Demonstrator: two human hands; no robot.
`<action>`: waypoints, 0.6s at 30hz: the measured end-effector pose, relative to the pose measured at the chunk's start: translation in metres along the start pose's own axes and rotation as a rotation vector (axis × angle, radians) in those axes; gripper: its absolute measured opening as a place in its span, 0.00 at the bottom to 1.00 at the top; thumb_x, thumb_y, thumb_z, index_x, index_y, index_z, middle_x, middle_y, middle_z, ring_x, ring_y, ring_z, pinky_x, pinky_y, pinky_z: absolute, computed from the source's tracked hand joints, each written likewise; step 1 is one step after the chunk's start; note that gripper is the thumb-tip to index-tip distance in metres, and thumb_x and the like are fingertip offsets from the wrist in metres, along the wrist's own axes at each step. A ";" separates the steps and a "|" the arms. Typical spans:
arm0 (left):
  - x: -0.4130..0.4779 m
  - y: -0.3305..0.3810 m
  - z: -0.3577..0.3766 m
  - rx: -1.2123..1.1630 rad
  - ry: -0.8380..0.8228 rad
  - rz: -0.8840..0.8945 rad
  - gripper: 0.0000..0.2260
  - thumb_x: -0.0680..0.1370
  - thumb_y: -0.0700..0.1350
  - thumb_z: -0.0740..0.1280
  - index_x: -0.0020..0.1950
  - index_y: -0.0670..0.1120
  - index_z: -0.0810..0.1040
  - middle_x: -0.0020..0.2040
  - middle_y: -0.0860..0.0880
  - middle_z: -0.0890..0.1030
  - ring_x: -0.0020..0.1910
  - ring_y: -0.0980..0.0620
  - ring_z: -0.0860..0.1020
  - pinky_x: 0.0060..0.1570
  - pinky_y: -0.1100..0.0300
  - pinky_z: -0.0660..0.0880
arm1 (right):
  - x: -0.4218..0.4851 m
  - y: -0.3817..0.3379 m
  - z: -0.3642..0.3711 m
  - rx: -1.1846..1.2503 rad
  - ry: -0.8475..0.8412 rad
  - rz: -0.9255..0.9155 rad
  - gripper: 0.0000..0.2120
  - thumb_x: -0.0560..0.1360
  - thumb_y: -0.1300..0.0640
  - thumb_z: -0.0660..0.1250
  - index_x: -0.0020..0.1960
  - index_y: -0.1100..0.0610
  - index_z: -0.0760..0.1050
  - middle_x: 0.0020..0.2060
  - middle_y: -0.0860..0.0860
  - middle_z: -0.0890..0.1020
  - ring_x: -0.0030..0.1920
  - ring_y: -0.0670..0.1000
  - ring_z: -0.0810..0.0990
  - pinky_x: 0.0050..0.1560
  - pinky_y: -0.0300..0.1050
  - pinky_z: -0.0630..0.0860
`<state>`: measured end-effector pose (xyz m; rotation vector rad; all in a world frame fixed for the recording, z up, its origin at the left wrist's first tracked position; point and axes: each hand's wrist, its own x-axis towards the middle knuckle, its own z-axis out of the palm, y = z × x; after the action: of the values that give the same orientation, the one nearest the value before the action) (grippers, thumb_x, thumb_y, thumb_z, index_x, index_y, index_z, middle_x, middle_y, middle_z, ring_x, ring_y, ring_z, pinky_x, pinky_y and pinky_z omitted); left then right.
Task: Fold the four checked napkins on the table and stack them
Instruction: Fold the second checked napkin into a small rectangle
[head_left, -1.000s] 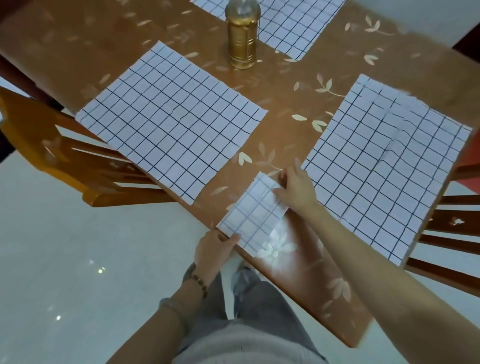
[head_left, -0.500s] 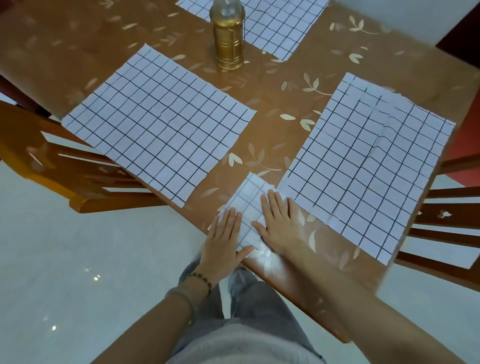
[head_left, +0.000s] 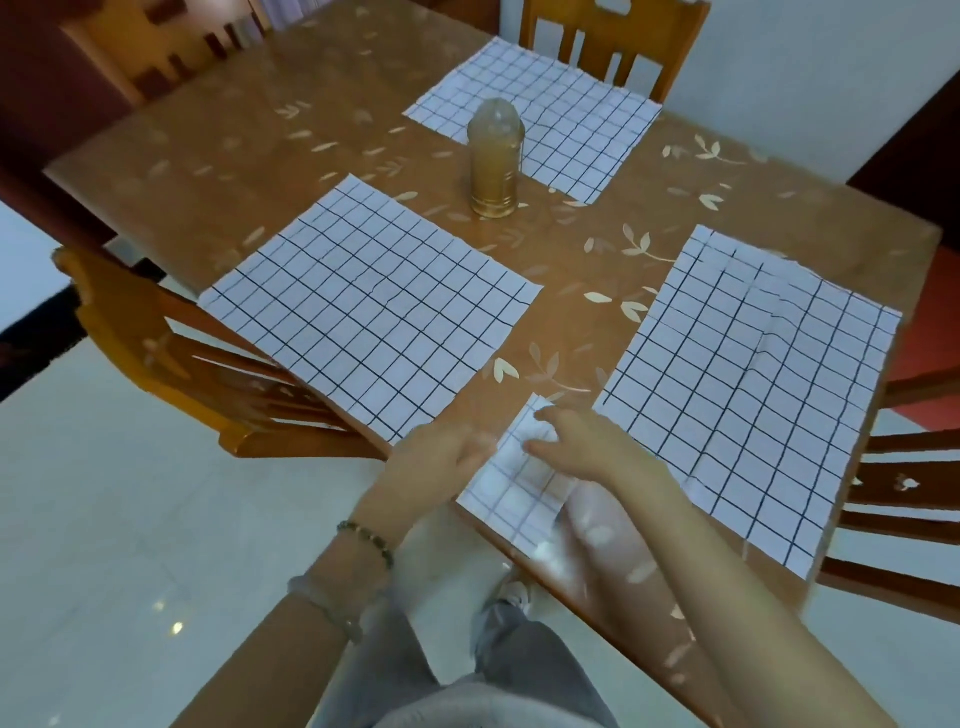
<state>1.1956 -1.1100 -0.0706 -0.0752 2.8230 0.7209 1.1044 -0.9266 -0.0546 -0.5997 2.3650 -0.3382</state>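
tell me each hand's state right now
left hand: blurred at the folded napkin edge, cannot tell
right hand: open, over the folded napkin

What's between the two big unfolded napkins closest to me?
Head view: bare leaf-patterned table between left napkin and right napkin, with the folded napkin at its near end.

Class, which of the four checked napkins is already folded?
The small napkin at the near table edge; the left napkin, right napkin and far napkin lie spread out.
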 end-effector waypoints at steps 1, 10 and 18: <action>0.000 -0.003 -0.023 -0.058 -0.034 -0.063 0.17 0.79 0.59 0.59 0.64 0.54 0.75 0.55 0.51 0.80 0.54 0.50 0.78 0.53 0.54 0.75 | -0.006 -0.015 -0.014 0.020 0.002 -0.037 0.23 0.77 0.45 0.62 0.69 0.52 0.68 0.66 0.53 0.73 0.65 0.55 0.72 0.61 0.49 0.70; -0.042 -0.087 -0.173 -0.646 0.231 -0.007 0.43 0.71 0.53 0.73 0.78 0.58 0.49 0.71 0.61 0.62 0.70 0.63 0.63 0.67 0.66 0.60 | -0.008 -0.157 -0.047 0.596 0.306 -0.252 0.43 0.69 0.50 0.75 0.75 0.40 0.53 0.72 0.46 0.65 0.67 0.46 0.68 0.66 0.48 0.69; -0.096 -0.227 -0.240 -0.577 0.338 0.059 0.49 0.67 0.56 0.76 0.78 0.60 0.47 0.73 0.62 0.60 0.72 0.62 0.62 0.73 0.53 0.63 | 0.031 -0.306 -0.005 0.896 0.514 -0.337 0.51 0.67 0.60 0.77 0.74 0.36 0.46 0.72 0.48 0.63 0.68 0.46 0.67 0.65 0.44 0.69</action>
<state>1.2638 -1.4247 0.0507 -0.2271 2.8188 1.6537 1.1813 -1.2053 0.0512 -0.4857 2.2081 -1.7514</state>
